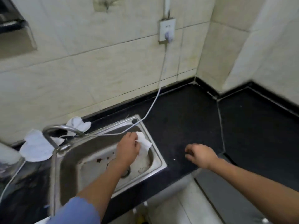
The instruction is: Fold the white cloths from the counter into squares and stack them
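Over the steel sink [162, 161], a limp white cloth [144, 143] in the curled left hand [128, 147]; right hand [201, 155] slack, empty.

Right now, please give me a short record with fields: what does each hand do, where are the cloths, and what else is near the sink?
left hand: grips a white cloth above the right part of the sink
right hand: holds nothing, fingers loosely curled, over the counter right of the sink
other cloths: lie unfolded around the faucet, back left
cable: white, runs from the wall socket down across the sink's back edge
folded stack: none visible
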### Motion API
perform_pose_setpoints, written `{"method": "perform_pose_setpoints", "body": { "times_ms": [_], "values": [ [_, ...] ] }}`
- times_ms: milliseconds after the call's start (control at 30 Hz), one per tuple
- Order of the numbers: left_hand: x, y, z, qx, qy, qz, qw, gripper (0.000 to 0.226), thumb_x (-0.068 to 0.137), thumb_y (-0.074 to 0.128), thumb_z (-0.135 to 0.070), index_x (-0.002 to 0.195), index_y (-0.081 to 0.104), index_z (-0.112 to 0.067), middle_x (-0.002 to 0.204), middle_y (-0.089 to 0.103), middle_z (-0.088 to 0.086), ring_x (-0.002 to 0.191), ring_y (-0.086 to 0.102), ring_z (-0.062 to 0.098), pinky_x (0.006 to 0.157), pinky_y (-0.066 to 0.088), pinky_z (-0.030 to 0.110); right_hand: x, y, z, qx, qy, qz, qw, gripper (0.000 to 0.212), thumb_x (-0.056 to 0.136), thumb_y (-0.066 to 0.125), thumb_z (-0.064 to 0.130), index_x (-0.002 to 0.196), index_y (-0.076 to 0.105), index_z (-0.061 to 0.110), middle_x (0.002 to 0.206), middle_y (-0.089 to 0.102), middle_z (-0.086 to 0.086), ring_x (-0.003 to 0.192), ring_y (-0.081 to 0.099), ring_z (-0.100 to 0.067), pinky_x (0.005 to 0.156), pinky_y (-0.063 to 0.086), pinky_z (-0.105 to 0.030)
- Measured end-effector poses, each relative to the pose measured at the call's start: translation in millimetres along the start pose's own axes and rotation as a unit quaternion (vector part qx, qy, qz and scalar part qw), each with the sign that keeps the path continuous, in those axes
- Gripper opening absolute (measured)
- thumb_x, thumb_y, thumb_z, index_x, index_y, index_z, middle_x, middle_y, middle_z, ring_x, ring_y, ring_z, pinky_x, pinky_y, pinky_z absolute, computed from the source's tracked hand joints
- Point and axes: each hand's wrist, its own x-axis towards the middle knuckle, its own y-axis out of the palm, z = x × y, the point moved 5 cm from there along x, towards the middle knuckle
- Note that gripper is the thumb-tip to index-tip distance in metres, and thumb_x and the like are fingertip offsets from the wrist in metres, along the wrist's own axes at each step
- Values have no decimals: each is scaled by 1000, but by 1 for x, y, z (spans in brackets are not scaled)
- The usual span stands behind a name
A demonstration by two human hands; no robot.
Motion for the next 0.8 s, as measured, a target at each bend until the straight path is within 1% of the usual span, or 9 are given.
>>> {"method": "perform_pose_setpoints", "body": {
  "times_ms": [67,200,300,400,500,567,633,733,800],
  "values": [
    [18,18,-42,-8,33,16,999,8,81,57,-14,85,50,-17,89,53,3,80,53,25,66,37,32,-12,-9,-38,5,29,-11,1000,29,92,50,44,117,54,30,117,60,2,108,58,-23,82,47,-33],
    [55,58,-118,-16,92,51,994,6,82,55,-13,87,53,-13,90,52,5,80,54,27,68,42,38,-33,-15,-107,33,91,-27,995,29,92,51,44,116,55,30,114,61,2,103,60,-21,80,47,-32],
    [80,90,-161,-21,133,76,988,8,84,55,-13,91,56,-12,93,53,5,82,54,26,68,43,39,-38,-13,-146,50,128,-23,990,28,92,51,44,117,55,30,116,61,3,105,59,-21,81,47,-32],
    [108,123,-187,-18,164,100,981,9,86,55,-14,95,56,-13,96,52,4,83,54,23,68,42,36,-34,-16,-175,55,150,-24,987,27,92,51,44,115,55,30,116,61,3,105,59,-20,82,48,-34],
    [134,153,-197,-29,175,122,977,10,86,53,-14,96,56,-14,97,52,2,84,53,22,70,45,36,-22,-21,-198,60,174,-25,983,25,91,50,46,111,56,33,115,63,4,102,61,-20,80,49,-33],
    [146,173,-194,-34,169,143,975,11,87,52,-15,97,56,-14,97,51,0,84,53,20,71,46,36,-8,-23,-209,49,174,-11,984,25,90,49,47,110,56,32,114,62,5,101,61,-19,78,48,-32],
    [153,194,-185,-37,164,169,971,13,88,53,-15,100,58,-15,98,52,-1,84,54,19,69,46,33,10,-22,-215,39,166,4,985,25,91,47,46,110,55,32,116,61,4,101,60,-21,78,47,-32],
    [153,219,-163,-34,147,220,964,22,88,55,-15,110,59,-17,107,53,-5,82,58,16,70,47,28,36,-14,-217,40,161,28,986,25,92,48,45,112,55,30,117,60,2,104,59,-23,80,46,-33],
    [148,226,-146,-40,126,243,961,27,88,55,-15,114,58,-18,112,51,-5,83,60,16,72,50,29,51,-6,-212,42,148,48,987,25,93,47,44,112,55,30,118,60,2,106,58,-22,82,45,-33]
  ]
}}
